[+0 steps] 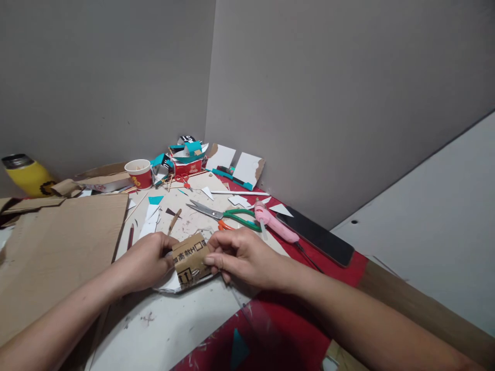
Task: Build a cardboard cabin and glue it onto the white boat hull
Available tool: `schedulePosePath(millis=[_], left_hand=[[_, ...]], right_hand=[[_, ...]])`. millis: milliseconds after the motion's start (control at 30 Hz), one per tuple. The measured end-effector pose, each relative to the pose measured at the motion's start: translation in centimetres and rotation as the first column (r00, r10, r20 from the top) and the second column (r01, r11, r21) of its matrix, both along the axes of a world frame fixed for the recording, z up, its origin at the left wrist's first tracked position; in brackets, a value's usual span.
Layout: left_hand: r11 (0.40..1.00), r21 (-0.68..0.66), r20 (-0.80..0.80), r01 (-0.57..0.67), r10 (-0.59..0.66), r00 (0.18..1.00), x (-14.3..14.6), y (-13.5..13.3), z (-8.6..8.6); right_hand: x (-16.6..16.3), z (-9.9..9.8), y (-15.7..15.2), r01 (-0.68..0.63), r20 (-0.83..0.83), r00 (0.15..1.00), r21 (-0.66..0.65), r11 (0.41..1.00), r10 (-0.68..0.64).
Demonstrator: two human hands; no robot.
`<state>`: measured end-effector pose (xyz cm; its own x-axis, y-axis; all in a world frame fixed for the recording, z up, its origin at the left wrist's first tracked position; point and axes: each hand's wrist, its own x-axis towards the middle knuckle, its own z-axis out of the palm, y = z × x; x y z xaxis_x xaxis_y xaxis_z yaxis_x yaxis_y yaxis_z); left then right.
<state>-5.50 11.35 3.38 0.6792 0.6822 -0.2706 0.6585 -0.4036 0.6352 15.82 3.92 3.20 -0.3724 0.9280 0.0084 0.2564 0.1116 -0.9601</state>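
Between my two hands is a piece of brown cardboard (192, 253), curved and printed with black characters and arrows. It lies over a white card piece (170, 281) that shows below and to its left. My left hand (152, 260) grips the left side, its fingertips partly hidden behind the cardboard. With thumb and fingers my right hand (235, 255) pinches the right edge. Just beyond my right hand lie scissors (222, 214) with green and orange handles. A pink glue gun (276, 222) rests to their right.
A black phone (320, 238) lies at the right by the wall. Large cardboard sheets (65, 247) cover the left. Further back stand a red paper cup (139, 175), a yellow bottle (29, 178) and a teal and red paper model (188, 159). Paper scraps litter the white board (154, 335).
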Motion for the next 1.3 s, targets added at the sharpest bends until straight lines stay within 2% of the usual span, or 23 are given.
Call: schedulePosePath(millis=[300,467,600,933,1100,1300], left_hand=[[0.998,-0.056,0.033,-0.027,0.029,0.999,0.2,0.2,-0.5],[0.994,-0.101,0.084,-0.035,0.044,0.995,0.1,0.4,-0.8],[0.994,-0.105,0.101,-0.036,0.046,0.994,0.1,0.3,-0.8],[0.992,-0.117,0.146,-0.048,0.065,0.987,0.2,0.4,-0.8],[0.988,-0.155,0.130,-0.009,0.029,0.991,0.3,0.5,-0.1],[0.956,-0.276,0.060,0.102,-0.089,0.994,0.3,0.8,2.2]], right_hand=[[-0.6,-0.5,-0.2,0.073,-0.066,0.995,-0.041,0.997,-0.075],[-0.1,0.5,-0.1,-0.006,0.133,0.991,-0.018,1.000,0.009],[0.4,1.7,-0.1,-0.092,0.343,0.936,0.009,0.996,0.083],[1.0,2.0,0.2,-0.152,0.369,0.913,-0.083,0.985,0.172],[1.4,1.7,0.5,-0.183,0.315,0.928,-0.075,0.980,0.197],[1.6,1.5,0.9,-0.207,0.298,0.931,-0.048,0.977,0.212]])
